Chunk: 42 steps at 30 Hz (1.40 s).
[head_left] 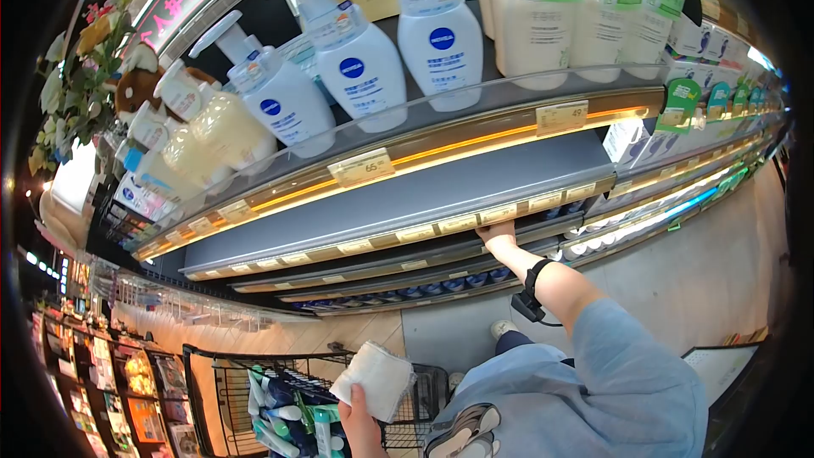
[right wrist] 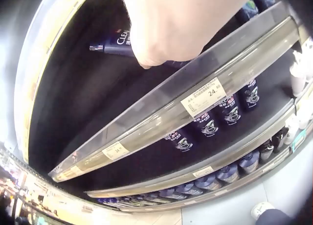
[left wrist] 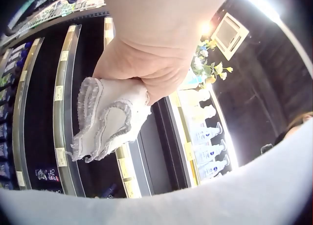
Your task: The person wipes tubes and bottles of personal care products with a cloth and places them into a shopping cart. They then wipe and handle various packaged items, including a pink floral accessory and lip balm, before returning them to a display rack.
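My left hand (head_left: 360, 420) holds a folded white cloth (head_left: 375, 380) with frayed grey edges above the shopping cart. Seen from the left wrist, the cloth (left wrist: 110, 119) hangs from the curled fingers of that hand (left wrist: 146, 63). My right hand (head_left: 498, 233) reaches into a lower shelf, just beneath the price-tag rail. In the right wrist view this hand (right wrist: 168, 34) grips a dark blue shampoo bottle (right wrist: 113, 48) lettered "CLE". The bottle lies sideways in that view, its narrow end pointing left; the fingers and the bottle's middle are largely hidden behind the hand.
White pump bottles (head_left: 441, 51) line the upper shelf (head_left: 509, 106). Dark blue bottles (right wrist: 208, 124) stand on the shelves below, behind a clear lip with a price tag (right wrist: 203, 97). A black wire cart (head_left: 225, 390) holding several tubes and bottles (head_left: 284, 411) stands at the lower left.
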### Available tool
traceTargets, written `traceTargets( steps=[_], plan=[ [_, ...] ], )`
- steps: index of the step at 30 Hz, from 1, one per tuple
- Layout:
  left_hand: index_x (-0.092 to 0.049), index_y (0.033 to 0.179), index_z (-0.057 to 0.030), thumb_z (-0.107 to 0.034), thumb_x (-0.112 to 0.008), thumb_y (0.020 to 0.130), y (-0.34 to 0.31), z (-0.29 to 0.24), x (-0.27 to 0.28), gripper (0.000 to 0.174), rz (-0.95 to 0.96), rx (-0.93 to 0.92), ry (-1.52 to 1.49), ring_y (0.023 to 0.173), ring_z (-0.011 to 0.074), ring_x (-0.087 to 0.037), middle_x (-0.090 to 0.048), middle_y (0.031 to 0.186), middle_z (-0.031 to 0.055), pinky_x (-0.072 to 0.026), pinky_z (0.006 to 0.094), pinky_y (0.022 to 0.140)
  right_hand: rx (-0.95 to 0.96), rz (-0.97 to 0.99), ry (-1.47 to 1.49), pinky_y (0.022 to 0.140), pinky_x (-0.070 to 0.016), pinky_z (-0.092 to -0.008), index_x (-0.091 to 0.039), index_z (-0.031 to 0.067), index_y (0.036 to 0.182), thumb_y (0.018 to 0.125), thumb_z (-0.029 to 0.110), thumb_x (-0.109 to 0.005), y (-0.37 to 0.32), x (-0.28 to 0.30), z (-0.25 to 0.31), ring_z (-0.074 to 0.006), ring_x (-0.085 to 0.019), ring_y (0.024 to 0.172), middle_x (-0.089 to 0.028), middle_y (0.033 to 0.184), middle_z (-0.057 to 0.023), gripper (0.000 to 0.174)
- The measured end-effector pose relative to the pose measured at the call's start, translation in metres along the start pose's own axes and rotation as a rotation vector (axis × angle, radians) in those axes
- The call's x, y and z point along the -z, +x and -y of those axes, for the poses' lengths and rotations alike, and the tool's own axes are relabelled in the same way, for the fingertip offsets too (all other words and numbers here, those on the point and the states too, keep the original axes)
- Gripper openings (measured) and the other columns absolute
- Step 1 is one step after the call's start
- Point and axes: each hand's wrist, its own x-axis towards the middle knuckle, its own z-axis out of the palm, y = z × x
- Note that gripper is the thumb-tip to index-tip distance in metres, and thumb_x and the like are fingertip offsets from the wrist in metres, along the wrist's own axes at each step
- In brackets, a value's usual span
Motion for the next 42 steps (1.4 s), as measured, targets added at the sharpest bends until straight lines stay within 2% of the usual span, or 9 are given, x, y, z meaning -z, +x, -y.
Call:
traceTargets(
  steps=[4, 7, 13, 15, 17, 19, 29, 37, 42],
  plan=[
    [-0.05, 0.118, 0.0033, -0.021, -0.054, 0.093, 0.001, 0.006, 0.016, 0.035, -0.047, -0.027, -0.022, 0.097, 0.0202, -0.06, -0.06, 0.109, 0.0126, -0.048, 0.0322, 0.083, -0.008, 0.357, 0.077, 0.101, -0.0343, -0.0416, -0.048, 0.0077, 0.122, 0.073, 0.028, -0.068, -0.005, 0.006, 0.015, -0.0359, -0.041, 0.119, -0.047, 0.125, -0.0179, 0.057],
    [-0.049, 0.12, 0.0026, -0.023, -0.054, 0.093, -0.002, 0.007, 0.023, 0.038, -0.092, -0.032, -0.049, 0.097, 0.0216, -0.06, -0.06, 0.111, 0.0135, -0.0487, 0.0337, 0.082, 0.441, 0.1, 0.063, 0.094, -0.0375, -0.0464, -0.053, 0.009, 0.114, 0.072, 0.022, -0.069, -0.024, 0.043, 0.048, -0.0367, -0.051, 0.106, -0.055, 0.113, -0.0178, 0.048],
    [-0.045, 0.125, 0.0032, -0.024, -0.052, 0.094, -0.008, -0.005, 0.01, 0.042, -0.345, -0.159, -0.059, 0.104, 0.0222, -0.057, -0.055, 0.119, 0.0147, -0.0464, 0.0332, 0.086, 0.668, 0.638, 0.505, 0.084, -0.0391, -0.0416, -0.049, 0.0081, 0.112, 0.063, 0.018, -0.071, -0.075, 0.09, 0.128, -0.0324, -0.05, 0.095, -0.054, 0.102, -0.0131, 0.055],
    [-0.041, 0.131, 0.0041, -0.011, -0.048, 0.094, 0.0, -0.008, 0.005, 0.041, -0.184, -0.489, 0.029, 0.114, 0.0249, -0.05, -0.051, 0.125, 0.0157, -0.0397, 0.0365, 0.096, 0.711, 0.706, 0.563, 0.082, -0.0407, -0.041, -0.049, 0.0078, 0.114, 0.063, 0.019, -0.072, -0.095, 0.104, 0.159, -0.0324, -0.051, 0.092, -0.056, 0.1, -0.0132, 0.057],
    [-0.036, 0.135, 0.0027, 0.0, -0.048, 0.088, 0.001, -0.029, -0.004, 0.049, -0.156, -0.891, 0.624, 0.124, 0.0318, -0.042, -0.042, 0.135, 0.0196, -0.0333, 0.0393, 0.103, 0.742, 0.817, 0.623, 0.082, -0.0431, -0.0417, -0.049, 0.0083, 0.118, 0.064, 0.021, -0.071, -0.108, 0.116, 0.187, -0.0331, -0.054, 0.092, -0.058, 0.099, -0.0143, 0.06],
    [-0.036, 0.136, 0.0019, 0.007, -0.049, 0.081, 0.003, -0.04, -0.004, 0.057, 0.111, -0.963, 1.027, 0.129, 0.0382, -0.036, -0.034, 0.141, 0.0226, -0.0298, 0.0409, 0.106, 0.772, 0.872, 0.736, 0.078, -0.0458, -0.04, -0.048, 0.0087, 0.121, 0.063, 0.021, -0.074, -0.118, 0.126, 0.211, -0.0332, -0.056, 0.089, -0.058, 0.096, -0.0147, 0.065],
    [-0.048, 0.126, 0.0057, -0.007, -0.048, 0.091, -0.002, -0.029, 0.035, 0.037, 0.142, -0.659, 0.246, 0.128, 0.0321, -0.04, -0.046, 0.133, 0.0214, -0.0294, 0.0382, 0.105, 0.768, 1.243, 0.799, 0.084, -0.0466, -0.0337, -0.043, 0.008, 0.13, 0.067, 0.022, -0.073, -0.13, 0.154, 0.242, -0.0277, -0.06, 0.097, -0.06, 0.104, -0.0145, 0.07],
    [-0.047, 0.124, 0.0091, -0.01, -0.048, 0.093, -0.008, -0.013, 0.059, 0.037, 0.02, -0.607, 0.005, 0.117, 0.0221, -0.048, -0.052, 0.127, 0.0161, -0.0345, 0.0349, 0.1, 0.174, 1.963, 1.109, 0.078, -0.0455, -0.0282, -0.039, 0.0024, 0.132, 0.078, 0.022, -0.065, -0.137, 0.164, 0.256, -0.0166, -0.056, 0.084, -0.058, 0.092, -0.0085, 0.063],
    [-0.052, 0.12, 0.0067, -0.005, -0.049, 0.09, -0.006, -0.015, 0.046, 0.033, 0.065, -0.906, 0.357, 0.119, 0.0285, -0.049, -0.053, 0.125, 0.0201, -0.0344, 0.0386, 0.101, -0.209, 1.992, 1.163, 0.07, -0.0463, -0.0263, -0.039, 0.0048, 0.13, 0.083, 0.025, -0.055, -0.139, 0.169, 0.272, -0.0137, -0.055, 0.078, -0.057, 0.088, -0.008, 0.054]
  ],
)
